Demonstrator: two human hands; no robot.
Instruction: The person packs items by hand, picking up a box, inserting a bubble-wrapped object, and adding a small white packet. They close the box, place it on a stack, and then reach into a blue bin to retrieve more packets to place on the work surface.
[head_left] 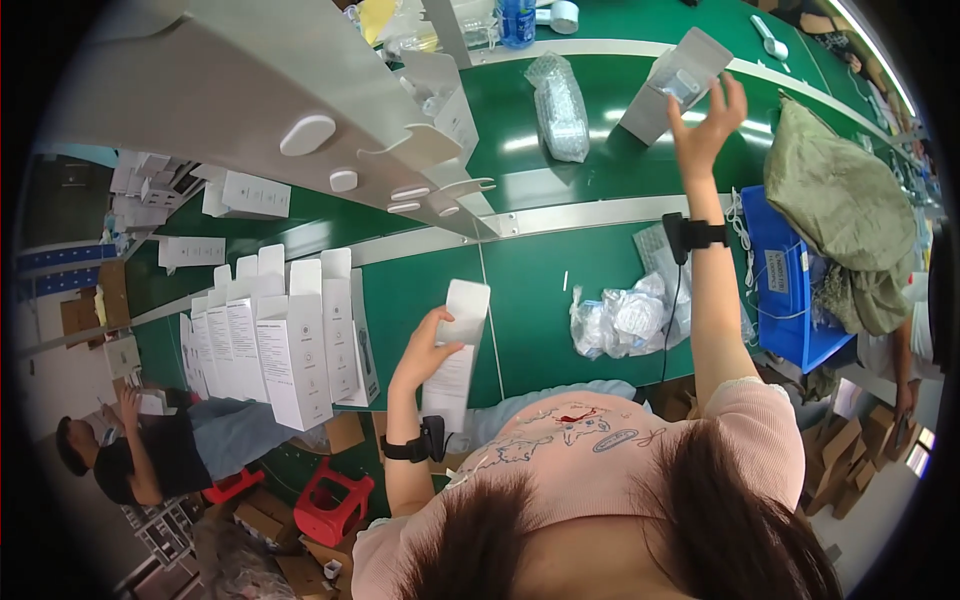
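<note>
My left hand [425, 350] grips a tall, narrow white box [455, 375] with print on its side, held upright at the near edge of the green table. Its top flap stands up. My right hand [712, 125] is stretched out to the far green surface, fingers spread. It is right beside another white box [648, 112], which leans with its end open and a flap raised; something pale and clear shows in the opening. I cannot tell whether the fingertips touch it. A bubble-wrapped item [560, 108] lies to the left of that box.
Several upright white boxes [290, 345] stand in rows at left. Clear-bagged parts [630, 318] lie on the near table. At right is a blue crate [785, 290] beside a greenish sack [835, 170]. A metal post [330, 110] crosses the upper left. Another person [150, 450] is at far left.
</note>
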